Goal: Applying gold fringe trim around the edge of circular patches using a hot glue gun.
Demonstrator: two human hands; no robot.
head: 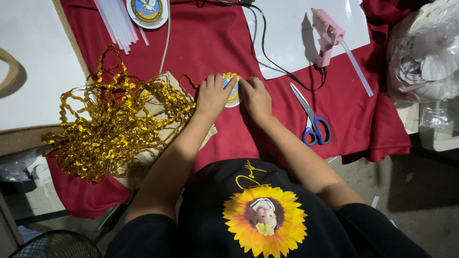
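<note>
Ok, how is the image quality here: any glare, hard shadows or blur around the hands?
Head view: sharp overall, no motion blur on the left hand or right hand at the round badge; the gold trim sparkles without washing out; the pink glue gun casts a soft shadow on the white sheet; the floor at lower right is dim.

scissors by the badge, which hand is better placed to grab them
Right. The right hand rests at the round badge, and the blue-handled scissors lie just beyond it on the red cloth. The left hand would probably have to cross over.
</note>
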